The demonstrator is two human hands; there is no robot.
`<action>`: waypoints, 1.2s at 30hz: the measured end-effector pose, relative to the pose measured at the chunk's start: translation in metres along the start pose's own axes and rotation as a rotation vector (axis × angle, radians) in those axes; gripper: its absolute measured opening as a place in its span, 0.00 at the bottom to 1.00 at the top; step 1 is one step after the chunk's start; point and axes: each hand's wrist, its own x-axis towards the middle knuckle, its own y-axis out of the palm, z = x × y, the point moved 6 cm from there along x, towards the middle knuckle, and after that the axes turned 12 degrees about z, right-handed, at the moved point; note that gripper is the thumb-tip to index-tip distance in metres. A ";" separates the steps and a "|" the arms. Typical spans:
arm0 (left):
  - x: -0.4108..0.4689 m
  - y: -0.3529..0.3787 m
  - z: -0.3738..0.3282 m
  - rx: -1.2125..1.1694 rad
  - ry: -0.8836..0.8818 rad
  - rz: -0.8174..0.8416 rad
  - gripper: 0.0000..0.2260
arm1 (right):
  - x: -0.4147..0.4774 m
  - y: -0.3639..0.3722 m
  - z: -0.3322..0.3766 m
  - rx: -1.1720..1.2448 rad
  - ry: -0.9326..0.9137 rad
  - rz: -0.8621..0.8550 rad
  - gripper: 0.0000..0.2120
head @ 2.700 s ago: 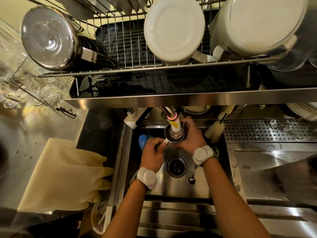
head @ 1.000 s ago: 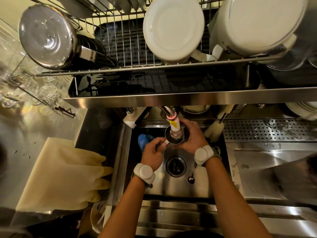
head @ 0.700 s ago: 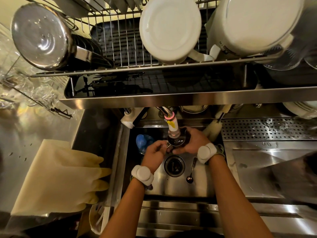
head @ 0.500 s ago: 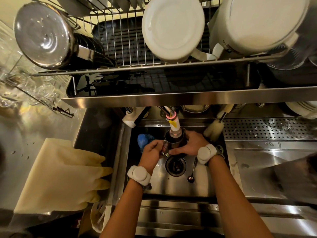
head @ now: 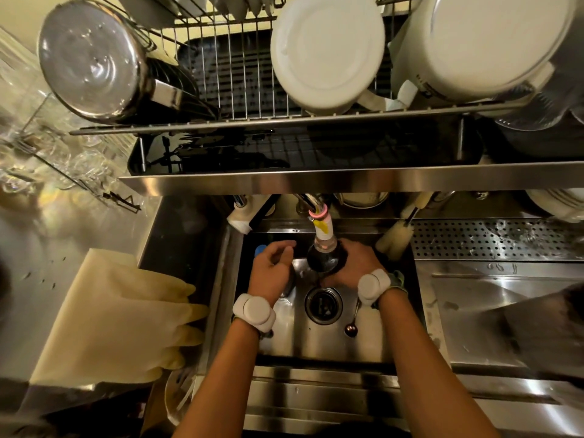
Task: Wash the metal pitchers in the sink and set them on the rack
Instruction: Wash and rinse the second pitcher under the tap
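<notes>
A small dark metal pitcher (head: 325, 263) sits tilted under the faucet nozzle (head: 323, 225) over the sink (head: 319, 346). My right hand (head: 355, 263) grips it from the right side. My left hand (head: 272, 269) hovers just left of it with fingers relaxed, holding nothing; a bit of another metal piece (head: 287, 289) shows beneath it. On the wire rack (head: 246, 90) above, a shiny metal pitcher (head: 91, 58) lies on its side at the left.
Two white pitchers (head: 327, 49) (head: 486, 42) fill the rack's middle and right. Yellow rubber gloves (head: 120, 317) lie on the left counter. A spoon (head: 350, 327) rests beside the drain (head: 323, 305), a brush (head: 395, 238) leans at the sink's back right, and a perforated drainboard (head: 493, 238) lies right.
My left hand has let go of the pitcher's handle and drawn away to the left. The pitcher has tipped from mouth-up to sideways in my right hand, under the faucet.
</notes>
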 end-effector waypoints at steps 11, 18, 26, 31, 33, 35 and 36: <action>-0.002 -0.007 0.012 -0.027 -0.020 -0.026 0.09 | 0.008 0.021 0.002 0.112 -0.008 -0.021 0.36; -0.003 -0.010 0.010 0.038 0.001 -0.024 0.08 | 0.004 0.014 -0.002 0.273 0.009 -0.153 0.36; -0.005 0.000 0.005 0.036 0.012 0.048 0.09 | 0.012 0.041 -0.011 0.712 0.074 0.141 0.44; -0.010 0.005 0.006 0.017 0.032 0.102 0.11 | -0.003 0.071 -0.003 1.033 0.085 0.373 0.16; -0.009 0.005 0.010 0.040 0.008 0.132 0.13 | -0.004 0.080 -0.004 1.100 0.115 0.421 0.15; -0.008 0.006 0.017 0.097 -0.034 0.159 0.14 | -0.005 0.089 -0.006 1.147 0.174 0.454 0.14; -0.008 0.006 0.019 0.126 -0.059 0.164 0.15 | -0.006 0.093 -0.006 1.171 0.208 0.469 0.14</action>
